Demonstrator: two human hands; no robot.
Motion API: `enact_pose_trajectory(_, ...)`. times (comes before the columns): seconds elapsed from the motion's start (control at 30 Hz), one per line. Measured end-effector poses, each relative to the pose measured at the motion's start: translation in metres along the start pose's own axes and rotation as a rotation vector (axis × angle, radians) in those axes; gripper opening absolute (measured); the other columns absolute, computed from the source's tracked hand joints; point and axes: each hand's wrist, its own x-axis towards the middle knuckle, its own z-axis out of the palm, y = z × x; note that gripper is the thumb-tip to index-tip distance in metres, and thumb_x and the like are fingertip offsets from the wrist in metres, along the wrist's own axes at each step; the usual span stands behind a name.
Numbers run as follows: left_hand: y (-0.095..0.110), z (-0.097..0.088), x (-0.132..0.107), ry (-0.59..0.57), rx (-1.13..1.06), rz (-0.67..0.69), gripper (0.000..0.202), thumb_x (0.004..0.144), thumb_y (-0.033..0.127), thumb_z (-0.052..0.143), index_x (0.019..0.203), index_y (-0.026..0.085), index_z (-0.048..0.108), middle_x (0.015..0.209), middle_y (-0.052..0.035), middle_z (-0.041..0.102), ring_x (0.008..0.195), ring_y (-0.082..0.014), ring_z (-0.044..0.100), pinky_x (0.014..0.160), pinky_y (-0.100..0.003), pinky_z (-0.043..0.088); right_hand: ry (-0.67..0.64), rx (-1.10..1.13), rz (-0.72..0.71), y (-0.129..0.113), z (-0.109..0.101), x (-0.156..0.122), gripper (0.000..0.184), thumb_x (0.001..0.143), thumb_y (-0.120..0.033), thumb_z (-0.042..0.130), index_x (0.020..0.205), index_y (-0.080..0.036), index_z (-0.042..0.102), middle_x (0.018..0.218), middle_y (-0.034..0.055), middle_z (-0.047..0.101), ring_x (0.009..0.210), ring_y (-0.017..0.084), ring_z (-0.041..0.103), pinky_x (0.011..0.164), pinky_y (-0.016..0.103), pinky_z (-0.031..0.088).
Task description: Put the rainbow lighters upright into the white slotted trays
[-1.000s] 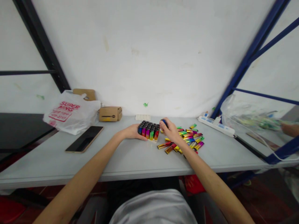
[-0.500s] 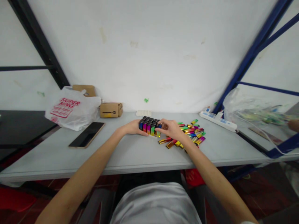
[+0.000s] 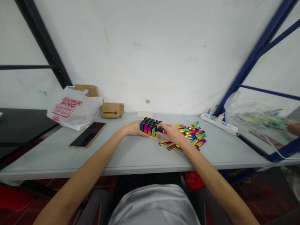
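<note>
Several shiny lighters (image 3: 149, 126) in rainbow metallic colours stand upright in a tight block, black tops up, on the grey table. Around the block's left end my left hand (image 3: 136, 128) is closed, with the thumb along the near side. My right hand (image 3: 170, 132) pinches at the near right corner, its thumb and fingers on a lighter there; the fingers partly hide that lighter. Just right of it, partly under my forearm, lies a loose pile of similar metallic lighters (image 3: 193, 135), on their sides at mixed angles.
A smartphone (image 3: 88, 135) lies at the left, near a white plastic bag (image 3: 75, 107) and a small cardboard box (image 3: 112, 110). Against the wall rests a flat white tray-like piece (image 3: 144, 114). A power strip (image 3: 219, 122) sits at the back right. Another person's hand (image 3: 294, 128) shows at the right edge.
My right hand has shifted slightly, its fingers now lower and closer around the block's right corner. My left hand stays at the left end. The view has tilted slightly.
</note>
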Motion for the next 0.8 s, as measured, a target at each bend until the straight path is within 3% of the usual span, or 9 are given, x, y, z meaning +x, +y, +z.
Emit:
enact_pose_trajectory(0.2,0.002,0.000,-0.001,-0.007,-0.018,0.020,0.075,0.055,0.058,0.084,0.119,0.023,0.067,0.120,-0.0021,0.072,0.110,-0.0273,0.065,0.098,-0.034,0.049,-0.123,0.063,-0.068,0.003,-0.001,0.002,0.020,0.089,-0.041,0.068,0.103,-0.027,0.066,0.069,-0.0011,0.063,0.058,0.015,0.055,0.059,0.024,0.037)
enact_pose_trajectory(0.4,0.000,0.000,0.000,-0.002,-0.001,0.011,0.075,0.056,0.059,0.083,0.120,0.023,0.067,0.117,-0.0014,0.073,0.108,-0.0275,0.066,0.096,-0.035,0.051,-0.023,0.039,0.074,-0.006,0.013,0.005,0.043,0.083,-0.035,0.075,0.123,-0.030,0.061,0.067,-0.0026,0.065,0.057,0.016,0.058,0.061,0.024,0.039)
enact_pose_trajectory(0.53,-0.003,0.000,0.001,0.015,0.005,0.013,0.076,0.055,0.059,0.084,0.119,0.023,0.067,0.118,-0.0015,0.073,0.109,-0.0283,0.066,0.096,-0.035,0.051,0.004,0.097,0.096,-0.009,0.003,0.002,0.055,0.082,-0.045,0.075,0.131,-0.030,0.056,0.066,-0.0041,0.065,0.056,0.016,0.058,0.059,0.023,0.038)
enact_pose_trajectory(0.6,-0.004,0.000,0.001,0.015,0.004,0.021,0.076,0.056,0.060,0.084,0.120,0.023,0.066,0.118,-0.0018,0.073,0.109,-0.0287,0.066,0.096,-0.035,0.051,0.079,0.118,0.123,-0.004,-0.004,0.002,0.045,0.088,-0.049,0.067,0.127,-0.028,0.059,0.061,-0.0054,0.062,0.052,0.014,0.054,0.058,0.023,0.036)
enact_pose_trajectory(0.7,-0.004,0.000,0.000,0.018,0.010,0.027,0.077,0.056,0.060,0.084,0.120,0.022,0.066,0.118,-0.0033,0.073,0.109,-0.0292,0.066,0.097,-0.036,0.051,0.195,0.073,0.173,0.014,-0.009,0.016,0.028,0.099,-0.044,0.050,0.105,-0.022,0.067,0.054,-0.0053,0.057,0.048,0.013,0.049,0.059,0.023,0.035)
enact_pose_trajectory(0.8,-0.004,-0.001,0.000,0.023,0.030,0.026,0.076,0.055,0.061,0.084,0.117,0.021,0.067,0.117,-0.0041,0.074,0.106,-0.0294,0.067,0.095,-0.037,0.052,0.088,-0.025,0.156,0.039,-0.003,0.052,0.025,0.098,-0.033,0.051,0.088,-0.018,0.069,0.066,0.0002,0.065,0.059,0.014,0.056,0.063,0.024,0.038)
